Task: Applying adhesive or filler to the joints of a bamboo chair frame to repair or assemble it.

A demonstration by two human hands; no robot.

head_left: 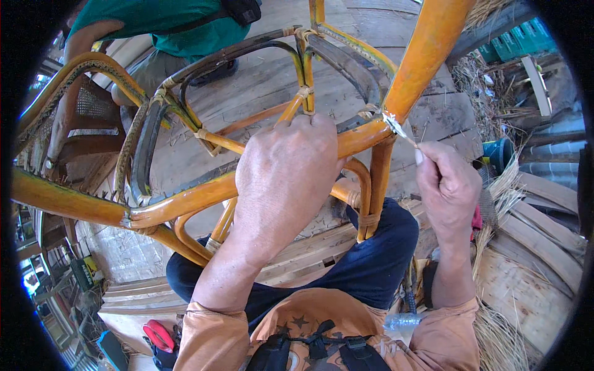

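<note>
A rattan chair frame (192, 196), yellow-orange with cane-wrapped joints, stands in front of me. My left hand (288, 167) is wrapped over its front rail, knuckles up, and hides that stretch of the pole. Pinched between the thumb and fingers of my right hand (450, 185) is a thin stick (409, 141). Its tip touches a smear of white paste (393, 123) at the joint where the thick upright pole (427, 55) meets the rail.
Another person in a green shirt (173, 28) sits at the far left, beside another chair with a woven panel (93, 108). Wooden boards (433, 114) make up the floor. Dry fibre strands (501, 198) and wood pieces (544, 232) lie at the right; a plastic bottle (402, 321) is near my right arm.
</note>
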